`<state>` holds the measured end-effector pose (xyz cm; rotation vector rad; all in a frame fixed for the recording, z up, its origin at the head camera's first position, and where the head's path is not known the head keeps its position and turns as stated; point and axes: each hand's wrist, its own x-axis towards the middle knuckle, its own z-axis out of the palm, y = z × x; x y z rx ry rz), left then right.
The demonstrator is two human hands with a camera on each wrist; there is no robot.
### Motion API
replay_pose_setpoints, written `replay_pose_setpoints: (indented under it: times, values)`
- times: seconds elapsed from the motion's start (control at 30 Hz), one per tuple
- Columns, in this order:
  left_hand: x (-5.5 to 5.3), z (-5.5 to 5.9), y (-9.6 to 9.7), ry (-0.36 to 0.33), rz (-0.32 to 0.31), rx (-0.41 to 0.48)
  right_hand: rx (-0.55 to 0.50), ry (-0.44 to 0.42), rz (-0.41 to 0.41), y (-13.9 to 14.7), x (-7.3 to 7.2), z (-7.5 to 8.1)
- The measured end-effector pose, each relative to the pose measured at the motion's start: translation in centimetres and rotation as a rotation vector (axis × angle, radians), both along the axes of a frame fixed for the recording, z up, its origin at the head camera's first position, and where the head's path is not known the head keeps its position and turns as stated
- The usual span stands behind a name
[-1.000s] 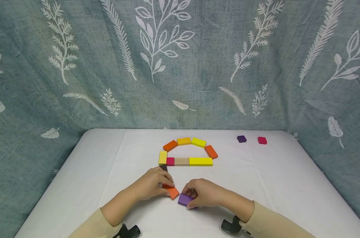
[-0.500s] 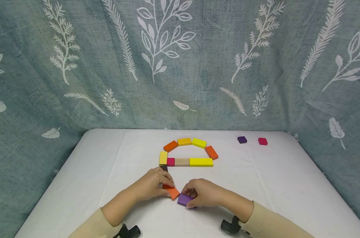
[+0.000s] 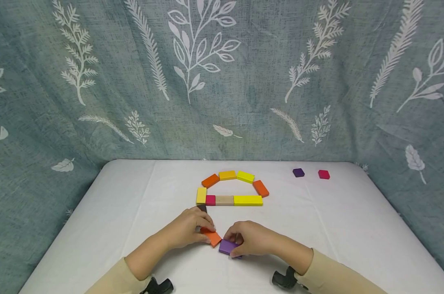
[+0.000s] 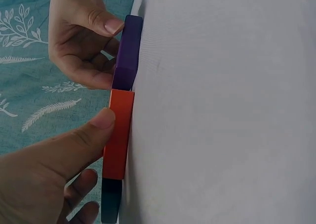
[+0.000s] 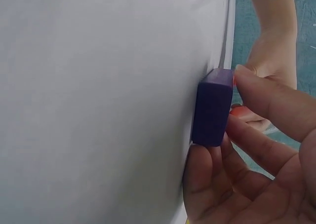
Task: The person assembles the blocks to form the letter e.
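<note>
My left hand (image 3: 185,230) holds an orange block (image 3: 212,237) flat on the table, thumb on its near side and fingers on its far side. Just right of it, my right hand (image 3: 253,239) pinches a purple block (image 3: 227,246) between thumb and fingers. The two blocks meet end to end at a corner, as the left wrist view also shows with the purple block (image 4: 128,51) above the orange block (image 4: 117,135). A dark block (image 3: 202,208) adjoins the orange one and is mostly hidden under my left hand in the head view.
Beyond my hands, an arch of orange and yellow blocks (image 3: 227,175) curves over a straight row with a red block (image 3: 210,200), a plain wood block (image 3: 224,200) and a long yellow block (image 3: 248,200). A dark purple block (image 3: 298,172) and a red block (image 3: 323,174) lie back right.
Over the last second the purple block has shifted very slightly left against the orange block's corner, with my right hand on it. My left hand has stayed in place.
</note>
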<state>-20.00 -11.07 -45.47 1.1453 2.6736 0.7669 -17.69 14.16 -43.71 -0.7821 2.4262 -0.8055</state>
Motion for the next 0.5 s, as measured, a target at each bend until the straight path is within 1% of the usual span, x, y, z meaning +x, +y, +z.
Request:
replay_pose_setpoints:
  times: [0.2,0.4,0.5]
  values:
    - [0.07,-0.02,0.06,-0.015,-0.002,-0.009,0.002,-0.016,-0.003,0.41,0.12,0.19]
    - [0.16,-0.07,0.36,-0.012,-0.029,-0.01,-0.01,-0.02,-0.003,0.63,0.16,0.21]
    - [0.19,-0.14,0.46,-0.015,-0.031,-0.016,-0.012,-0.022,-0.005,0.66,0.16,0.16]
